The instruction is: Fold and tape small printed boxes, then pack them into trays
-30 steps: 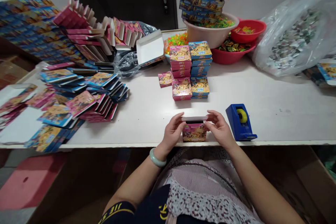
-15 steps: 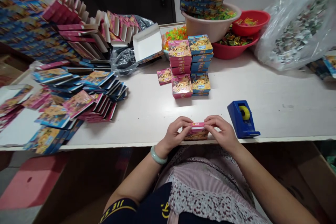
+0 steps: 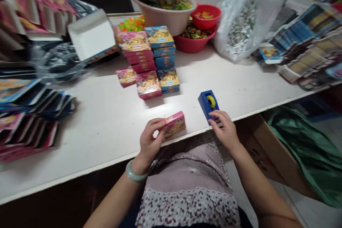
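Observation:
My left hand [image 3: 152,137] pinches a small pink printed box [image 3: 175,125] by its left end. The box stands on its long edge near the front of the table. At the blue tape dispenser [image 3: 205,106], my right hand [image 3: 223,128] has its thumb and index fingertips at the front end, a small gap between them. A roll of yellow tape [image 3: 211,101] sits in the dispenser. Behind the held box, pink boxes [image 3: 148,84] are stacked beside blue boxes [image 3: 169,78]. One more pink box [image 3: 126,77] lies to their left.
Unfolded cartons [image 3: 29,131] crowd the left side, with an open white-lined box [image 3: 92,37] behind. A pale basin [image 3: 165,16], red bowls [image 3: 193,44] and a clear bag of small packets [image 3: 243,25] stand at the back. More blue boxes [image 3: 301,32] line the right.
My right hand has left the pink box and moved right to the tape dispenser. My left hand still holds the box, now turned at an angle. The view has swung to the right.

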A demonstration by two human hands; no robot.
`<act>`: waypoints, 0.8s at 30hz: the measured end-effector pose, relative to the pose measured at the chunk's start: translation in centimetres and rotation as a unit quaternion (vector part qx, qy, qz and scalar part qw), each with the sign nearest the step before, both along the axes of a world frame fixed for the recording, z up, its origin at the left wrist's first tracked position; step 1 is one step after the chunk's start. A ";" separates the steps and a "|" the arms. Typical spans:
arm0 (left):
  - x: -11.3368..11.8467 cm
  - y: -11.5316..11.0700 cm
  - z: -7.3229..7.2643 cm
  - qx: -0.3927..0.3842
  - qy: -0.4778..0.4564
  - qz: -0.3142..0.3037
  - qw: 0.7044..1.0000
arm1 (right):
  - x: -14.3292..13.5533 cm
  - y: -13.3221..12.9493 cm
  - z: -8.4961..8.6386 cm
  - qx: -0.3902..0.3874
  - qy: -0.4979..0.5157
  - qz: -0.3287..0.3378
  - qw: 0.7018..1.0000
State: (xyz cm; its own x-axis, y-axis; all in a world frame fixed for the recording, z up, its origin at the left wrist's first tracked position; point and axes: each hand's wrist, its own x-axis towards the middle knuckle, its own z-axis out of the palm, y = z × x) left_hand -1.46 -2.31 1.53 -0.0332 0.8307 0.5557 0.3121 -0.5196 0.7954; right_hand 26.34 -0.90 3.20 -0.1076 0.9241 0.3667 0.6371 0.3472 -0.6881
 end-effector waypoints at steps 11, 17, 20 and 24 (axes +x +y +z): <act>0.3 0.9 -1.0 0.000 0.062 0.031 0.998 | 4.8 1.1 -2.1 -0.148 0.128 -0.132 0.972; 0.0 1.0 -1.4 -0.001 0.061 0.020 0.998 | 4.4 -0.8 -4.5 -0.141 0.222 -0.193 0.945; -0.1 1.1 -1.3 0.001 0.070 0.007 0.998 | 4.6 -1.3 -4.2 -0.106 0.100 -0.208 0.967; 0.3 0.9 -0.8 0.010 0.092 -0.004 0.996 | 2.5 -2.2 -1.8 -0.167 0.119 -0.118 0.972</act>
State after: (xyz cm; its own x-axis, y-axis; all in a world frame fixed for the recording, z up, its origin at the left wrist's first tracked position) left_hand -1.19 -1.38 0.71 0.0773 0.8196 0.5678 0.4480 -0.5373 0.7146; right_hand 28.82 -3.13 1.42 0.1728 0.9845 0.0306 0.4806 -0.0572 -0.8751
